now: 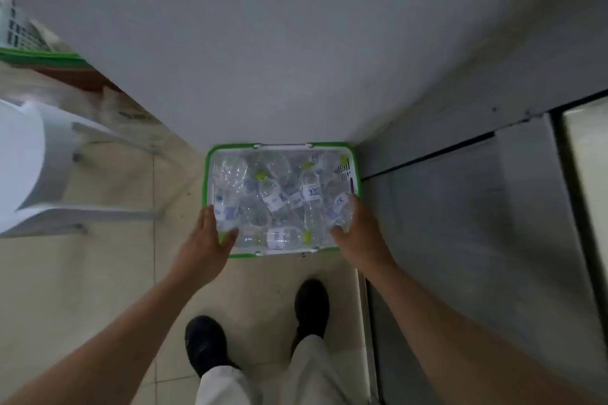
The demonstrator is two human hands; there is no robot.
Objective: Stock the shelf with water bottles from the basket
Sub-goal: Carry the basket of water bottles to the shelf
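Now, with left hand (202,240) curled round a water bottle (226,211) at the near-left corner of the basket (208,158) on the floor (98,273) and right hand (357,233) round a second bottle (339,207) near-right, lift both straight up, gripping mid-body to avoid dragging other bottles (311,189) along.

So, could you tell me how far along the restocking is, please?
Nothing looks shelved: the basket sits on the floor, full of bottles. The left hand and right hand are at its near corners. All bottles are left; no shelf shows.
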